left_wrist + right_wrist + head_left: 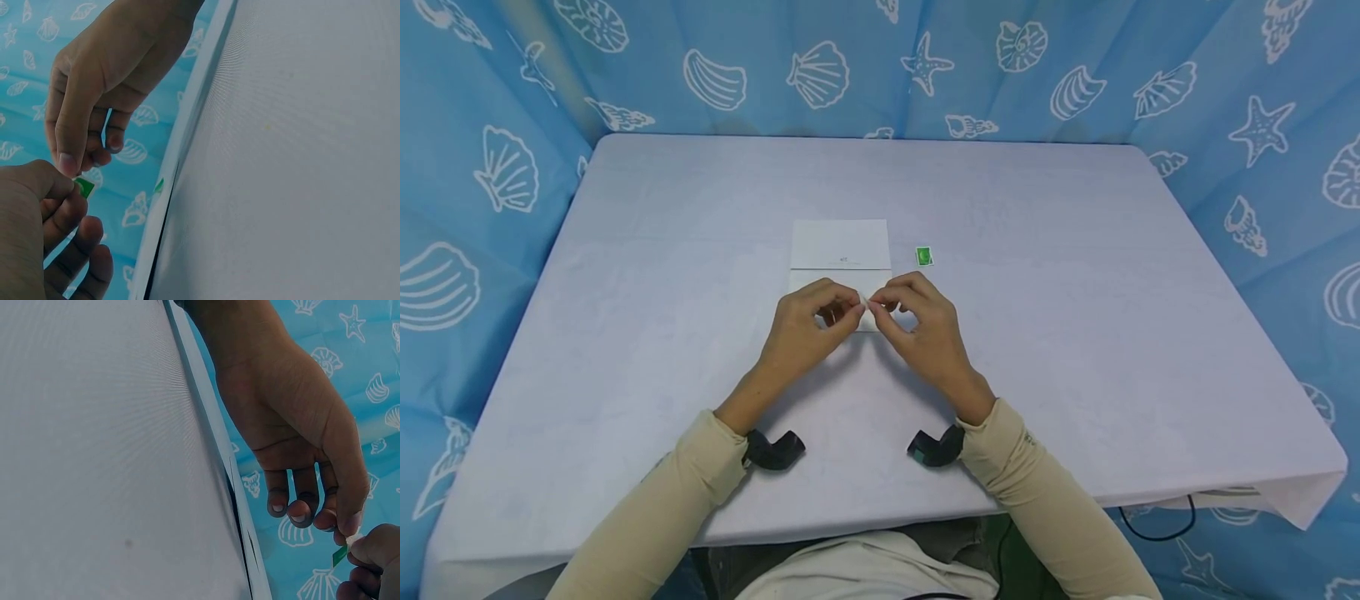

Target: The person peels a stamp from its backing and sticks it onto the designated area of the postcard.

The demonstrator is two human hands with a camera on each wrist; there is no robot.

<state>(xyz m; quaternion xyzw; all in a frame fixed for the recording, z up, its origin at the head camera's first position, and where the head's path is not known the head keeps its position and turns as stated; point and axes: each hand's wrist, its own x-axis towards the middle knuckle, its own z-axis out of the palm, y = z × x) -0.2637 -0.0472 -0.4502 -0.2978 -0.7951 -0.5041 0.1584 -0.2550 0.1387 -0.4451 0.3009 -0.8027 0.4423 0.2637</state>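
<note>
At left, the left hand (805, 327) pinches a small green sticker (85, 187) over white paper (840, 244) on the counter (1090, 333); the right hand (929, 331) pinches it too, a green-and-white square (924, 256) lying just beyond.

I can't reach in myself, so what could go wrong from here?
Both the left hand and right hand pinch the same small green piece, so an uneven pull might crease or tear it.

Little of it shows between the fingertips, so it could slip and drop.

The loose green square lies close to the right hand, which might brush it out of place.
</note>
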